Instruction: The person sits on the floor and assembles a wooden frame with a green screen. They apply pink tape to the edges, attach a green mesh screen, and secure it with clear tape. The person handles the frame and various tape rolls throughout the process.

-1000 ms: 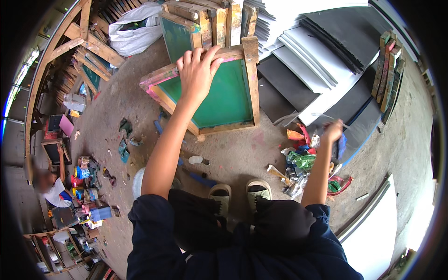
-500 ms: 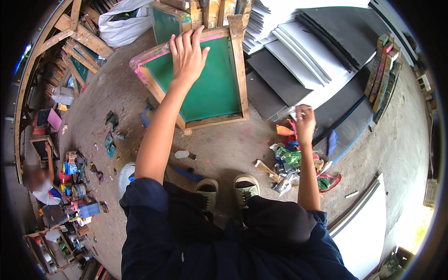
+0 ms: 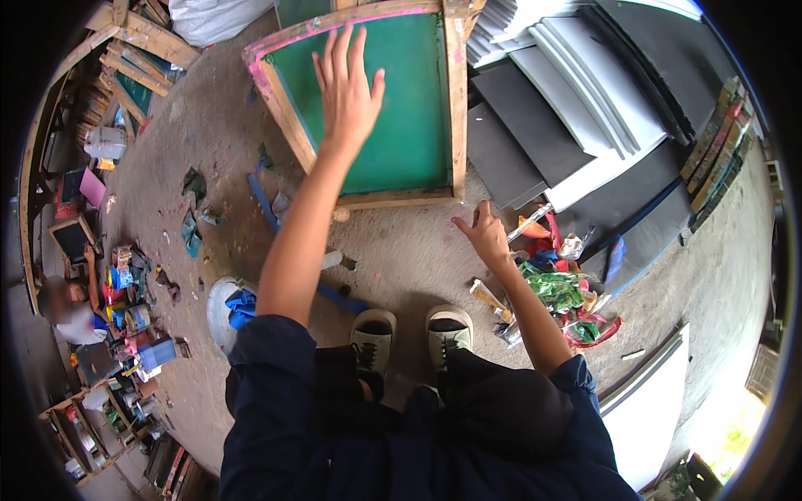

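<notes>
Head view, looking down past my knees: the fingers of my left hand are spread wide and flat, holding nothing, over the green mesh of the wooden screen-printing frame that lies on the dirt floor ahead of me. Half a second ago that palm sat lower on the mesh, toward the near rail; now it has slid up to the middle of the screen, nearer the far rail with its pink-stained edge. I read that as my hand sweeping across the mesh rather than gripping the frame; whether the palm presses on the mesh or only hovers over it, I cannot tell.

Fingers of my right hand are splayed too, loosely, with nothing in them. A moment ago this hand was off to the right of the frame, in among the litter; now it has come in toward the frame and its fingertips rest on the floor just beyond the near right corner.

Outward from the frame: just right of it lies a stack of dark grey and white sheets. Near its lower right corner, beside my right wrist, is a heap of green and red plastic scraps. Below the frame, between my arms, my two pale shoes stand on the floor. Well left of the frame, another person sits among small pots and clutter.
</notes>
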